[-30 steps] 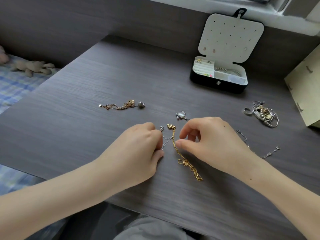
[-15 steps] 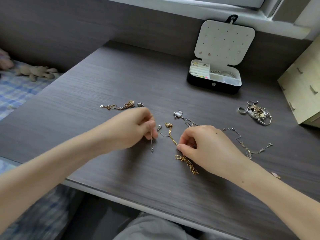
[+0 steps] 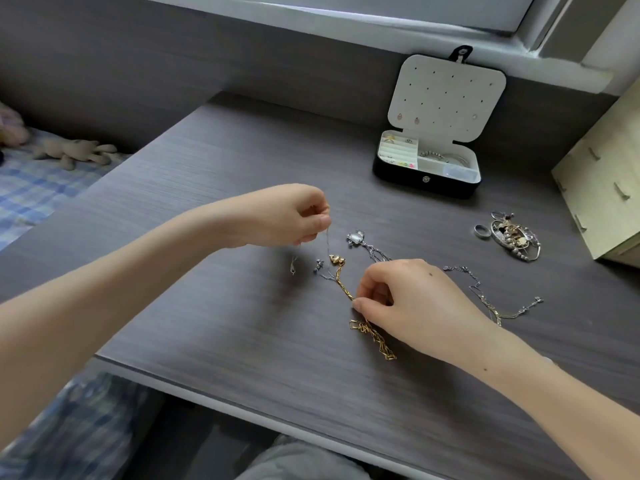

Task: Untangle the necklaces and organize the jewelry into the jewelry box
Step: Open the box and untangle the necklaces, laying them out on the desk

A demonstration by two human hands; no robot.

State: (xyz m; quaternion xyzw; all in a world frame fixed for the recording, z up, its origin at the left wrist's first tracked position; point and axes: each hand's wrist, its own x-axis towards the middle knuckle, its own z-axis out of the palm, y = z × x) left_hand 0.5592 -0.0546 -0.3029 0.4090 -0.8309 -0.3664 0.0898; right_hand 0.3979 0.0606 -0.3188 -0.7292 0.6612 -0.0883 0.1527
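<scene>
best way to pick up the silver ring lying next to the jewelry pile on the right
Probably pinch the ring across its band from straight above, with one finger on the side away from the pile. It lies flat on the table, hole up, and the pile sits close on its other side.

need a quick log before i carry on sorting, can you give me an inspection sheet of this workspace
surface: dark grey wood-grain desk, necklaces spread across it
job's things: jewelry box open, lid upright, some pieces inside; gold chain crossing a thin silver chain; clear pendant beside them; more silver chains past the right wrist; jewelry pile and ring lie loose
clutter: pale wooden box at the desk's right edge
grips: left hand pinches the thin silver chain, raised off the desk; right hand pinches the gold chain, low at the desk
cables: nothing seen
surroundings: checked bedding and plush toy to the left; window ledge behind
</scene>
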